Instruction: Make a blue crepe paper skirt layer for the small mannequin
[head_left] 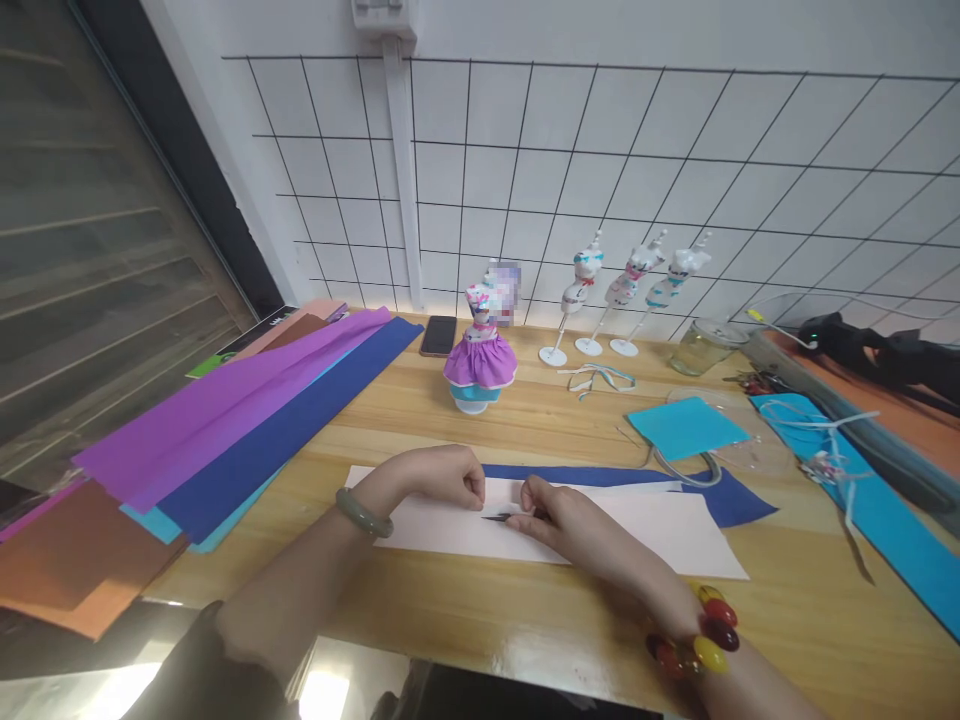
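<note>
My left hand (450, 478), with a jade-coloured bangle on the wrist, is closed above the pale pink sheet (645, 530). Its fingertips are pinched together, and anything between them is too small to make out. Facing it a short way to the right, my right hand (551, 515) is closed with thumb and forefinger raised over the same sheet. A thin dark pointed tool (495, 518) sticks out from under its thumb towards the left; the rest is hidden in the hand. Behind the sheet lies a dark blue piece (739, 500), with a narrow white strip (637, 489) along its edge.
A small dress form in a purple skirt (481, 362) stands behind my hands, near a phone (439, 336). Several coloured sheets (225, 420) are piled left. At the right are three small mannequins (585, 275), a glass jar (705, 347) and turquoise pieces (688, 428).
</note>
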